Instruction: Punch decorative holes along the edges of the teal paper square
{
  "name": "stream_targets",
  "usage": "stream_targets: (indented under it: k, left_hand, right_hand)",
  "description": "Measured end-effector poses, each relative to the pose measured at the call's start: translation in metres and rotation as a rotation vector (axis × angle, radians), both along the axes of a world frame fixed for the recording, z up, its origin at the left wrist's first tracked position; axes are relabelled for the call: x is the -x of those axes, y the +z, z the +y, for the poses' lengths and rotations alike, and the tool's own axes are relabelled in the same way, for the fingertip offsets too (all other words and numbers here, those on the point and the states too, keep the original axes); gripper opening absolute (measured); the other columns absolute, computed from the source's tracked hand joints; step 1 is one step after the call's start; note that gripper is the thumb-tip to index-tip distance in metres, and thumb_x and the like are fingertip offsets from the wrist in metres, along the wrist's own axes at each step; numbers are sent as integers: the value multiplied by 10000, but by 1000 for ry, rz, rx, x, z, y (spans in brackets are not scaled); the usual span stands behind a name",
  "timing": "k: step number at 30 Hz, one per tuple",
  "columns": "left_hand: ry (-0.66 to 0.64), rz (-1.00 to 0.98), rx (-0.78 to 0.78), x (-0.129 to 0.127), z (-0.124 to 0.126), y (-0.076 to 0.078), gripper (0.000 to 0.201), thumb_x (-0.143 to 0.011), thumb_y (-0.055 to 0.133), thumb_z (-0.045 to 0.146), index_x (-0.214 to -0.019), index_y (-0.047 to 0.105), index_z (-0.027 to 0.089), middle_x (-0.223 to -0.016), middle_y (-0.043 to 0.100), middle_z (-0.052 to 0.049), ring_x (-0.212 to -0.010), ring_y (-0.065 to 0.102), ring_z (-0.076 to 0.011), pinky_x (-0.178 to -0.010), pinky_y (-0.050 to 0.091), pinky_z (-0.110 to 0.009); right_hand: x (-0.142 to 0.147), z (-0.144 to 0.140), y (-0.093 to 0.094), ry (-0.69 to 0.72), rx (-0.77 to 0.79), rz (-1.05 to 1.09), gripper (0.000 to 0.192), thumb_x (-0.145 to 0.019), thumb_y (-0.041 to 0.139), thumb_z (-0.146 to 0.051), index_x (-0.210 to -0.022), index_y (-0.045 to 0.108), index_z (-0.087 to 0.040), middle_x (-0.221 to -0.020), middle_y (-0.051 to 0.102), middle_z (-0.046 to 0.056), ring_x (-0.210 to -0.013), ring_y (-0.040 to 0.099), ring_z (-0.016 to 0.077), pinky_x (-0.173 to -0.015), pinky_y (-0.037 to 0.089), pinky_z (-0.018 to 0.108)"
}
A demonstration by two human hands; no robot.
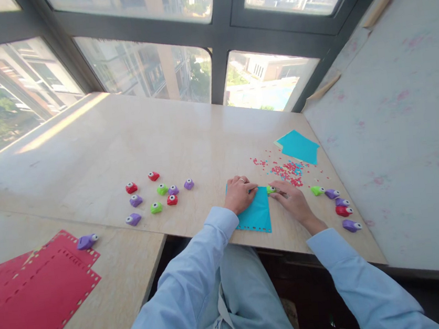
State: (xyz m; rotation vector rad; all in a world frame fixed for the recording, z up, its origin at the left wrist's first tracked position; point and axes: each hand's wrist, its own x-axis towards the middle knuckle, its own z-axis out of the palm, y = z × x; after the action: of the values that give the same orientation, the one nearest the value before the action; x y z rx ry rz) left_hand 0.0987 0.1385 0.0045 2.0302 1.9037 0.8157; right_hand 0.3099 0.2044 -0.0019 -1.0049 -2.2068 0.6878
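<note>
Pressing blue sheet (254, 218) onto tabletop (201, 140) with loosely spread left hand (241, 195); pinching green punch (270, 189) at sheet's upper right corner with right hand (293, 199); possibly risking crooked holes from sheet slip or punch tilt.

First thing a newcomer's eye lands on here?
Probably the red sheets with holes along their edges, piled at the lower left. Next, the blue sheet right of centre, with the left hand on it and the right hand holding a green punch at its upper right corner. Just beyond lies scattered red and blue confetti.
</note>
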Motion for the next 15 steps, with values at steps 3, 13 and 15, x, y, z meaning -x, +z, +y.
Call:
stream_targets:
  k: [3,13,15]
  left_hand:
    - [0,2,2,0,0,1,250,-947,536,359,-1058,754,303,-1020,678,-55,-1016,534,-231,-897,367,-412]
    - [-1,13,13,-1,0,3,259,-949,525,347,-1064,752,301,-1036,674,-60,-1026,524,-235,-896,362,-412]
    - [-3,18,13,-1,-1,2,256,-948,529,344,-1063,752,300,-1036,673,-59,-1027,524,-236,-893,363,-413]
  right_hand:
    - [1,-1,0,3,-4,22,375,-888,591,-511,-1100,711,-227,-1183,645,105,-1112,589,274,-983,480,458]
    - [1,0,-3,3,66,78,382,-865,630,-514,-1103,707,-225,-1173,652,95,-1102,592,261,-940,501,432]
    - [1,1,-3,3,64,83,386,-861,634,-517,-1104,709,-226,-1175,655,94,-1107,591,262,-945,498,436]
